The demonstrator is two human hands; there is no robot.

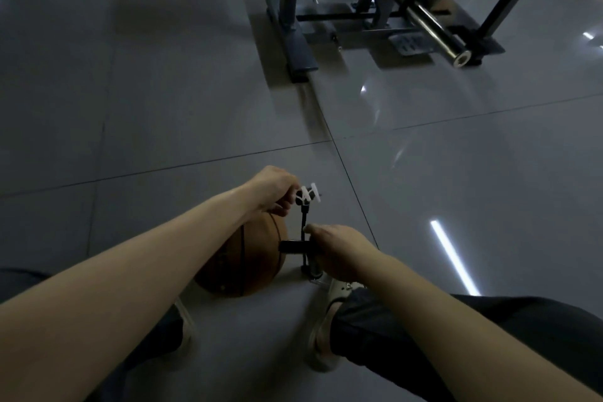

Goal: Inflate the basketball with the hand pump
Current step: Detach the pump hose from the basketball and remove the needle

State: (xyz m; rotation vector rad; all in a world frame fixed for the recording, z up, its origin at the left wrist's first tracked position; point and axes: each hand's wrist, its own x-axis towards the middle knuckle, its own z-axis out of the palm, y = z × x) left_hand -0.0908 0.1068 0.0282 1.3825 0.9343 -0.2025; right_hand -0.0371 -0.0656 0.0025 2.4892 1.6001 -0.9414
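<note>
A: Item 1, basketball (261, 258): on the floor (195, 108), between the 2 shoes (323, 330). Item 2, hand pump (313, 266): upright, just right of it.
B: Hands?
A: Left hand (272, 189) pinches the hose (305, 222) by its white end fitting (307, 194); right hand (339, 251) is clenched round the pump handle.
B: Risks?
A: Probably the needle bending at the valve, or the unbraced ball rolling.
B: Unseen?
A: Valve, needle tip; pump base dim.

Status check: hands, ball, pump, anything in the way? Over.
Left hand pinches hose fitting at basketball's far edge. Right hand grips pump handle. Fitting not seen in ball. Gym frame stands apart.
</note>
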